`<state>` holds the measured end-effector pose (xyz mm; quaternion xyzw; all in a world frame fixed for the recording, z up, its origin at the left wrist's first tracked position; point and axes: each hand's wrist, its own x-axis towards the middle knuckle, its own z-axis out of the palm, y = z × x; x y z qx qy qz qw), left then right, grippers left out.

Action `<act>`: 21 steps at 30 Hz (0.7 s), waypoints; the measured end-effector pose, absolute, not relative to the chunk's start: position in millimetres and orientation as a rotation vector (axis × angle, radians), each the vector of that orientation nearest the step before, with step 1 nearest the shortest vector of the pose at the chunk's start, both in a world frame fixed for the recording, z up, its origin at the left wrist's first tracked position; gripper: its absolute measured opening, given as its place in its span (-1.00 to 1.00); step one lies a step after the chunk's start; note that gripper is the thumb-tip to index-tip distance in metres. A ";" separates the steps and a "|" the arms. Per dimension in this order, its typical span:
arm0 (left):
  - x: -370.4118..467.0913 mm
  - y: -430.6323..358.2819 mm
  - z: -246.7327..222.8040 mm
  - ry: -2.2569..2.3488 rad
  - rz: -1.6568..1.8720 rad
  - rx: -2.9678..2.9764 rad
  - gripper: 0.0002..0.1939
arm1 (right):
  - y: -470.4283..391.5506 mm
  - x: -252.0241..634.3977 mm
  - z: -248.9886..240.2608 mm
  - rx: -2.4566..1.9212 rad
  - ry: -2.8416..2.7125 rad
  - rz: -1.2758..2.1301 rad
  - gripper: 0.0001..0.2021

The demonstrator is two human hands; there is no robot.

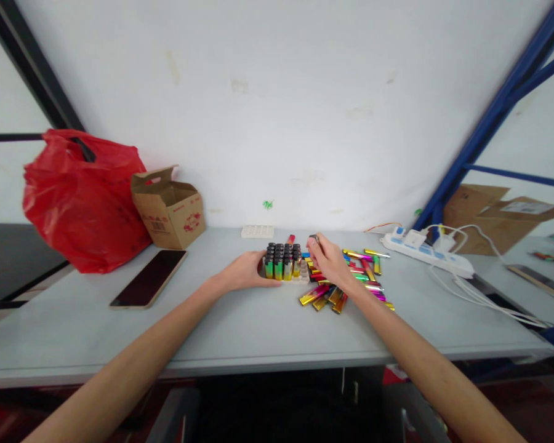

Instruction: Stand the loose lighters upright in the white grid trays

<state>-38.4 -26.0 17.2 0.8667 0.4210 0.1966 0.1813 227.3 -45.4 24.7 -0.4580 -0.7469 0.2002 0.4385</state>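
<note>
A white tray [301, 278] holds several upright lighters [279, 267] with black tops and green-yellow bodies; its right end shows bare slots. My left hand [249, 271] is wrapped round the tray's left side, thumb along the front. Just right of the tray and above it, my right hand [325, 255] is closed on a lighter [313, 239], whose dark top shows at the fingertips. Beneath and around the right hand lies a loose pile of shiny coloured lighters [337, 298]. One red lighter [291, 239] is behind the tray.
A second white tray [257, 231] lies near the wall. At left are a phone [150, 279], an open carton [170, 209] and a red plastic bag [85, 203]. To the right, a power strip [428, 255] trails white cables. The table's front edge [277, 364] runs across below.
</note>
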 end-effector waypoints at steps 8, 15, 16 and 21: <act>-38.9 -24.5 16.4 1.177 0.598 2.379 -0.26 | -49.1 238.0 31.5 -1.107 -2.174 0.222 -0.52; -40.2 -22.8 13.8 1.168 0.598 2.406 -0.24 | -49.0 240.9 26.5 -1.113 -2.332 0.415 -0.54; -40.4 -22.6 13.3 1.160 0.604 2.407 -0.24 | -48.5 239.8 25.4 -1.100 -2.365 0.415 -0.55; -40.0 -23.6 13.6 1.163 0.611 2.395 -0.24 | -47.5 231.3 22.4 -1.025 -2.440 0.171 -0.55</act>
